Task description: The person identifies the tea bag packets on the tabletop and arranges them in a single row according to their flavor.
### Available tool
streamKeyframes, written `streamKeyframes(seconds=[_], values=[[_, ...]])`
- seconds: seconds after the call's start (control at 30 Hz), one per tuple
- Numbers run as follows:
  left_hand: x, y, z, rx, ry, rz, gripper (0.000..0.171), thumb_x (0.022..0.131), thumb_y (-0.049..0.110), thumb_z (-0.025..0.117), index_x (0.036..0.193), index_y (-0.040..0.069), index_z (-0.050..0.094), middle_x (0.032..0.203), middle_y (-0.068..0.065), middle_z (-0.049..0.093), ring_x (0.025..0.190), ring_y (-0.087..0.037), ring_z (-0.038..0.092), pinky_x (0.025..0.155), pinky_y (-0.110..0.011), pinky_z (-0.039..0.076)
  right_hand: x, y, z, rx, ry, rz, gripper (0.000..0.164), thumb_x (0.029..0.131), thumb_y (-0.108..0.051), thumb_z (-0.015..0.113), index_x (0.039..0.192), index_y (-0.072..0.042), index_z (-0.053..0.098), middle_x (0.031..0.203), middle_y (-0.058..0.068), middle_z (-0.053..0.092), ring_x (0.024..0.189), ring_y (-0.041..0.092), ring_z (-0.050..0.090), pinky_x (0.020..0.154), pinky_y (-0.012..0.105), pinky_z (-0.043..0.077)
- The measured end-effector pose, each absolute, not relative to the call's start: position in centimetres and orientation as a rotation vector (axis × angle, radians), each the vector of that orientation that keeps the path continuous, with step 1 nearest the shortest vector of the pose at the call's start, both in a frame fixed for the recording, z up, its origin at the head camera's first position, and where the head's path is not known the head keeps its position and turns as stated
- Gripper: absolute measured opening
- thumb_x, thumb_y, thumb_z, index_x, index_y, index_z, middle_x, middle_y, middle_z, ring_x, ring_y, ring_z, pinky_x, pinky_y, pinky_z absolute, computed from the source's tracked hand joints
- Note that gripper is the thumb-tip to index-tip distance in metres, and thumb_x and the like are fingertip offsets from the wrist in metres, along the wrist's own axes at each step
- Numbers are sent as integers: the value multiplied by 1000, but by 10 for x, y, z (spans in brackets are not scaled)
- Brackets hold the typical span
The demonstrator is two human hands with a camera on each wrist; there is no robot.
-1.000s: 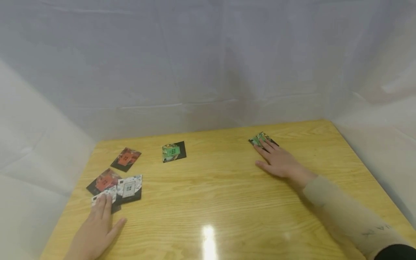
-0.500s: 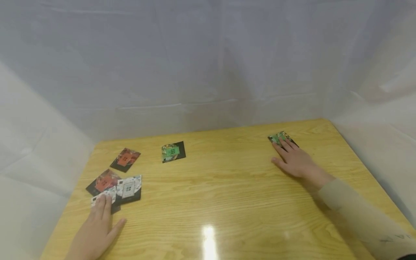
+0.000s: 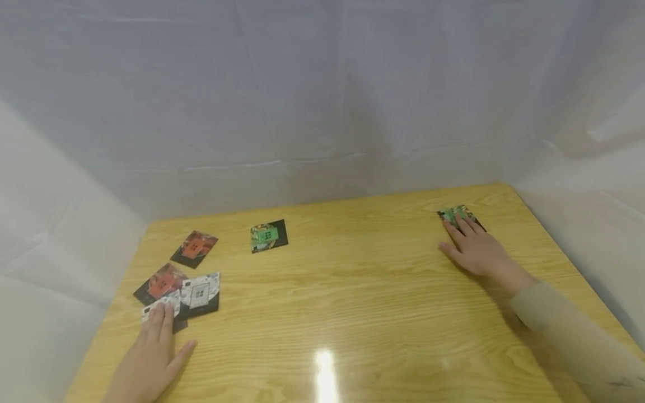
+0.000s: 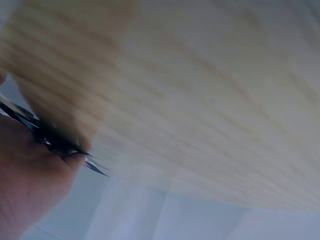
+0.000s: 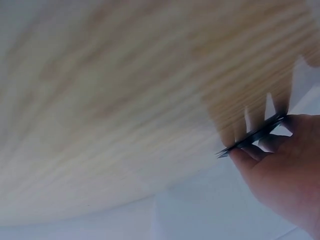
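At the table's far right, my right hand (image 3: 476, 249) presses straight fingers on a flat packet with a green label (image 3: 459, 212), covering its near part. In the right wrist view the right hand (image 5: 280, 160) has its fingertips on the thin dark packet (image 5: 257, 134). At the left, my left hand (image 3: 148, 355) rests its fingers on a white-and-black packet (image 3: 173, 302), partly hidden beneath them. Beside it lies another white-and-black packet (image 3: 200, 292). The left wrist view shows the left hand (image 4: 35, 175) at the edge of dark, shiny packets (image 4: 55, 140).
A red-labelled packet (image 3: 161, 282) lies partly under the white ones, and a second red packet (image 3: 194, 248) lies farther back. Another green packet (image 3: 269, 236) is near the far edge of the wooden table (image 3: 353, 291). White sheeting (image 3: 312, 101) hangs around the table.
My right hand has slid the green packet rightward along the far side of the table. The left hand and the other packets have stayed in place.
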State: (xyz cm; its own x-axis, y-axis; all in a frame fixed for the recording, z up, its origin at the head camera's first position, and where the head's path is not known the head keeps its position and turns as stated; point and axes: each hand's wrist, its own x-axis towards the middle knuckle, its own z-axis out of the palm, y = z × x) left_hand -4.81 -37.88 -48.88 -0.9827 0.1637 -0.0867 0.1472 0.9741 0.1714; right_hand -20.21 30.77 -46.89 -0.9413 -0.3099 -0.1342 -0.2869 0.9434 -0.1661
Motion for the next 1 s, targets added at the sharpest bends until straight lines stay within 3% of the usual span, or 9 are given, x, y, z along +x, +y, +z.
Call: streamKeyframes(seconds=[0.2, 0.37, 0.8, 1.0], values=[[-48, -379, -488, 229, 3023, 248, 95, 110, 48, 53, 160, -22, 12, 165, -49, 11, 153, -66, 16, 130, -67, 5, -202, 312, -470, -432, 2944, -185, 78, 115, -51, 36, 166, 6, 22, 171, 40, 12, 157, 60, 15, 129, 70, 20], [-48, -379, -488, 239, 3032, 233, 95, 110, 48, 54, 160, -22, 14, 165, -49, 13, 152, -66, 20, 130, -69, 9, -199, 313, -468, -383, 2944, -182, 78, 115, -52, 34, 166, 6, 23, 170, 40, 13, 156, 61, 16, 128, 71, 21], [-47, -377, -486, 248, 3039, 232, 94, 110, 47, 53, 158, -24, 14, 164, -49, 12, 153, -66, 18, 132, -60, -2, -196, 317, -468, -347, 2969, -109, 75, 115, -50, 34, 166, 5, 26, 169, 40, 18, 153, 63, 22, 123, 74, 30], [-47, -378, -488, 251, 3038, 224, 94, 111, 47, 52, 159, -23, 14, 165, -49, 12, 154, -65, 16, 131, -48, -15, -197, 319, -468, -343, 2969, -109, 75, 115, -51, 33, 166, 4, 26, 169, 41, 18, 152, 64, 23, 121, 75, 31]])
